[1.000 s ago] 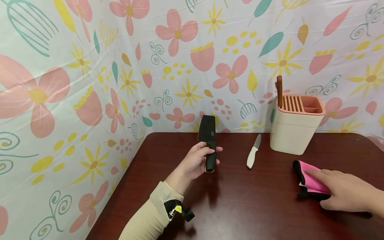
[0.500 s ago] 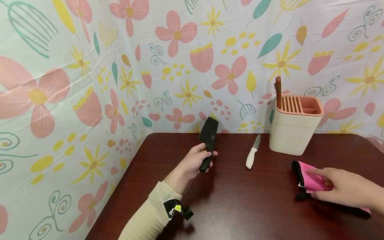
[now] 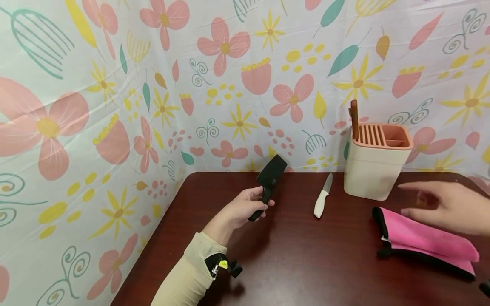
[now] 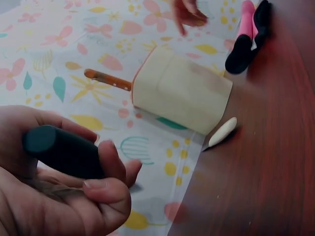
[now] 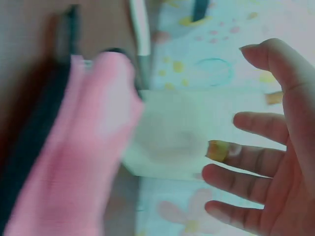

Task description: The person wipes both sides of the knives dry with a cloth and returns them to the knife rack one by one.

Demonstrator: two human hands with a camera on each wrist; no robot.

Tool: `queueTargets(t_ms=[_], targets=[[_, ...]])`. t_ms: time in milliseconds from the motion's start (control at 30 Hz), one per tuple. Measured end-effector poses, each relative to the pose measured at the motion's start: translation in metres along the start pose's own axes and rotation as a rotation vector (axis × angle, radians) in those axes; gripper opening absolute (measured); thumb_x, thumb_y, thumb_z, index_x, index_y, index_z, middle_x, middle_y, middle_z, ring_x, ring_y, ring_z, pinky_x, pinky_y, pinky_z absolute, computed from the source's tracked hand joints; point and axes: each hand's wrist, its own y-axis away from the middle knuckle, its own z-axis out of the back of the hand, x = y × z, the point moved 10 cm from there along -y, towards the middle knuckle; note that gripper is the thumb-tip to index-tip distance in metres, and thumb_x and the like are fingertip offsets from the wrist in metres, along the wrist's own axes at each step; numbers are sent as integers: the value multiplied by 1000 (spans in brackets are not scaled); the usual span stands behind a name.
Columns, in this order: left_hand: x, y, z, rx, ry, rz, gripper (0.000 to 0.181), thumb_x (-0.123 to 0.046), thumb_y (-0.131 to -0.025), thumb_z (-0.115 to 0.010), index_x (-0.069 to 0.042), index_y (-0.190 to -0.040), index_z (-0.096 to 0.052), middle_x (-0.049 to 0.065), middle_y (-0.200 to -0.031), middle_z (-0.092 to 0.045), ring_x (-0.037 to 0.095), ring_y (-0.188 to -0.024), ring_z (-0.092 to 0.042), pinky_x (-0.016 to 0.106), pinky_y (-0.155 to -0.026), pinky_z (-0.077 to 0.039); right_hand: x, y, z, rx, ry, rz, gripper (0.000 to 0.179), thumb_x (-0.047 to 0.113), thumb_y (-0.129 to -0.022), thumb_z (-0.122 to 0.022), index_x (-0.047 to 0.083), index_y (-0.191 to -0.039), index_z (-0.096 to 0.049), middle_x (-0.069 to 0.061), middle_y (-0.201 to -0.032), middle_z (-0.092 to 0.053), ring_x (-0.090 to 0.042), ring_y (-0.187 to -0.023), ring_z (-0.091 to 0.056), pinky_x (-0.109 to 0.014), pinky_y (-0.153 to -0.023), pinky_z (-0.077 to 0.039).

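My left hand (image 3: pixel 243 209) grips a black cleaver (image 3: pixel 272 171) by its handle, with the blade slanting up and right over the table's back edge. In the left wrist view its dark handle (image 4: pixel 69 152) shows between thumb and fingers. My right hand (image 3: pixel 451 207) is raised over a folded pink cloth (image 3: pixel 432 240) with black edging. Thumb and fingers stand apart and hold nothing, as the right wrist view shows too. Between the hands lies a small knife (image 3: pixel 320 203) with a white handle, its blade pointing to the wall.
A cream knife holder (image 3: pixel 373 174) with a salmon slotted top stands at the back right. One brown-handled knife (image 3: pixel 354 121) sticks up from it. The dark wooden table (image 3: pixel 306 263) meets flower-printed sheeting (image 3: pixel 145 76) at the back and left.
My right hand has let go of the pink cloth and lifted away toward the back. The cleaver in my left hand has tilted further to the right.
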Motion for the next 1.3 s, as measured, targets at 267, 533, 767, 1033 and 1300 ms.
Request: queueTargets(t_ms=[267,533,767,1033,1300], targets=[[4,-4,15,-114,-118,-19,52,-4,-93,-67,1,-143,-57,17,-111,-76,15,-69,-70,32,-71,-61,-5,-38,58,-181,-85,-75,52,21,-69,-94,13,-116,-73,19,-75,-57,13,-68,-49,-9,-59,-36],[-5,0,25,-193,-284,-63,46,-11,-93,-72,-3,-138,-64,13,-117,-75,16,-70,-72,35,-72,-61,5,-67,85,-273,18,-30,52,28,-75,-90,14,-122,-74,-8,-98,-73,21,-89,-41,-17,-70,-35],[-19,9,30,-250,-421,-136,38,-16,-99,-65,-12,-137,-66,12,-84,-75,15,-70,-70,28,-63,-47,5,-87,76,-332,75,71,54,28,-73,-89,3,-118,-73,-20,-94,-70,-32,-86,-56,-34,-74,-36],[-47,25,38,-401,-373,-309,30,-17,-96,-69,-11,-124,-73,9,-99,-78,15,-65,-74,25,-48,-41,-3,-98,50,-326,51,99,62,26,-73,-88,2,-126,-69,-25,-108,-70,-41,-96,-62,-42,-83,-42],[-58,30,41,-479,-227,-420,20,-21,-92,-75,-15,-111,-76,17,-76,-77,22,-58,-71,41,-63,-62,-24,-95,11,-165,-1,-40,72,31,-82,-84,-2,-140,-57,-31,-142,-53,-52,-127,-48,-70,-98,-40]])
